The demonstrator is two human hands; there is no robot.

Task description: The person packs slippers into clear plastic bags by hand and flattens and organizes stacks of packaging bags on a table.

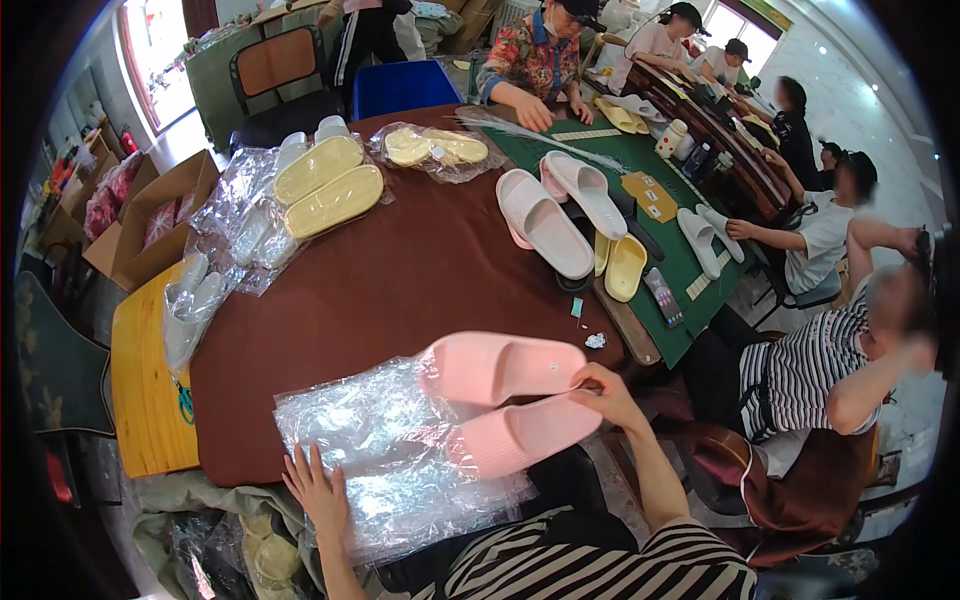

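Note:
A pair of pink slide slippers (545, 375) lies side by side near the front of the table, toes to the left. My right hand (608, 397) grips them at the heel ends, thumb and fingers closed. Their toes overlap the right side of a clear plastic bag (380, 460); how far they are inside it I cannot tell. On the bag's left edge my left hand (318, 495) lies flat with fingers spread, holding nothing.
Bagged yellow slippers (335, 195) and another bagged yellow pair (437, 148) lie across the brown tabletop (300, 310). Grey slippers (545, 225), yellow slippers (625, 270) and a phone (662, 297) are at the right. A striped-shirted person sits close at right; others work beyond.

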